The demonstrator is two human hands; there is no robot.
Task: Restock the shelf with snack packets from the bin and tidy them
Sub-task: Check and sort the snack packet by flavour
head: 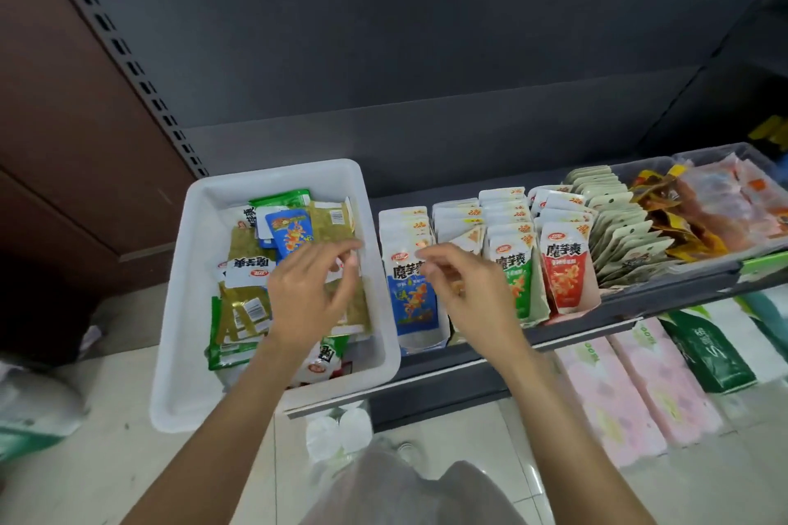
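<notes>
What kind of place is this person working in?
Most likely a small shop or convenience store. Rows of snack packets stand facing forward on a dark metal shelf, a white bin of loose packets sits beside them, and wrapped tissue packs lie on the level below.

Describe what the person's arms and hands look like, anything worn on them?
Both forearms are bare to the frame's lower edge: no sleeves show. The left hand and right hand wear no gloves; no rings, watch or bracelet show. Nails look short and unpainted.

You see a matt white plastic bin [179, 311], glossy foil packets [563, 269], and a matt dark metal shelf [469, 358].
</notes>
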